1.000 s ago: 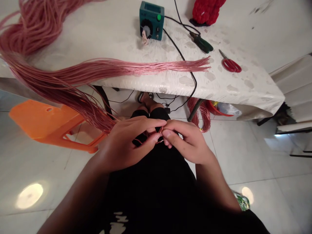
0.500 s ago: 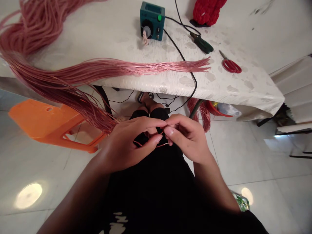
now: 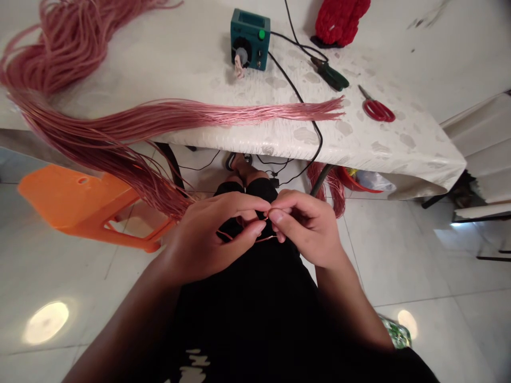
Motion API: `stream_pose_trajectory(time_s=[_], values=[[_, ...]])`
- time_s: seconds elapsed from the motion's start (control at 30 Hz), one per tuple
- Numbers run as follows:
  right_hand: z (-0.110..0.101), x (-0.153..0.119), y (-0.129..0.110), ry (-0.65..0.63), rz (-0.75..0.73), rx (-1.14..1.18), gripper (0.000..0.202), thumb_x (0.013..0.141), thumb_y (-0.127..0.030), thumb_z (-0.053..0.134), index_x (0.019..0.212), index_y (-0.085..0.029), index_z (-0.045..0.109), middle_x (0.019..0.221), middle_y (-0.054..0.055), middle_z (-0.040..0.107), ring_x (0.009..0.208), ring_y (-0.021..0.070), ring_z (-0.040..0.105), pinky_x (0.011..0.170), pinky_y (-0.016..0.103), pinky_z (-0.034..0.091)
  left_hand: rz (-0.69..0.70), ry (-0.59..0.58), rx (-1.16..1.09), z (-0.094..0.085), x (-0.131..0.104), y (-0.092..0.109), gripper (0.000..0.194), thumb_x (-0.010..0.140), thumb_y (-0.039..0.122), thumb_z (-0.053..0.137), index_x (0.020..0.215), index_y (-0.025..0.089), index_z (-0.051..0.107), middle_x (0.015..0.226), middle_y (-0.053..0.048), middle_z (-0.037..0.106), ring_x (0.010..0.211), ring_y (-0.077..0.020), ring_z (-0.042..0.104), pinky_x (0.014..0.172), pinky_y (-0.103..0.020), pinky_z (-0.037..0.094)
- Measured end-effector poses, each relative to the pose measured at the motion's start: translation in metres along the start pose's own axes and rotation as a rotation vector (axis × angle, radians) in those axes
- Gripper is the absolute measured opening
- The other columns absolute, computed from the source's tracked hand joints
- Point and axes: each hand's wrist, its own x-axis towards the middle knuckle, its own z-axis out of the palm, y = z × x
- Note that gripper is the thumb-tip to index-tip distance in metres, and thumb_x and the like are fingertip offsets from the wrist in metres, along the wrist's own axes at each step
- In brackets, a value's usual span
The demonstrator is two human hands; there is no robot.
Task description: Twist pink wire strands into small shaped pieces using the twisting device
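Observation:
My right hand [image 3: 309, 226] pinches a thin pink cord [image 3: 266, 217] between thumb and forefinger, just above my lap. Close beside it, my left hand [image 3: 213, 231] curls with its forefinger tip meeting the right fingertips; its thumb stands a little apart from the forefinger. The cord's other part runs below the left thumb, with a lighter end near the right hand's lower fingers. How the left hand's rear fingers grip it is hidden. A thick bundle of such pink cords [image 3: 131, 178] hangs off the table edge towards my left hand, and another part lies along the table.
On the table [image 3: 359, 143] stand a teal motor box [image 3: 249, 40] with black cables and a red bundle [image 3: 341, 21]. Green-handled pliers [image 3: 333, 74] and red scissors [image 3: 377, 109] lie to the right. An orange stool [image 3: 75, 207] is at left, a red basin [image 3: 355, 181] under the table.
Both hands stay almost in place, with the fingertips shifting slightly around the cord. The view has tilted a little, so the table things appear slightly lower.

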Motion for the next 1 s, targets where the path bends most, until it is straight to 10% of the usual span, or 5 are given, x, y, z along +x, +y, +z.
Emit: stream_pose_trajectory(time_s=[1.0], values=[[0.0035,0.0009,0.0027,0.028,0.095,0.176,0.004,0.094,-0.021,0.06,0.092,-0.018,0.061,0.063,-0.005,0.059,0.049,0.0069,0.055,0.05,0.021,0.045,-0.006,-0.02,-0.039,-0.002,0.0015,0.0023,0.037,0.081,0.007,0.069,0.113,0.026,0.062,0.082,0.006,0.074,0.067,-0.0071,0.07,0.07,-0.019,0.056]])
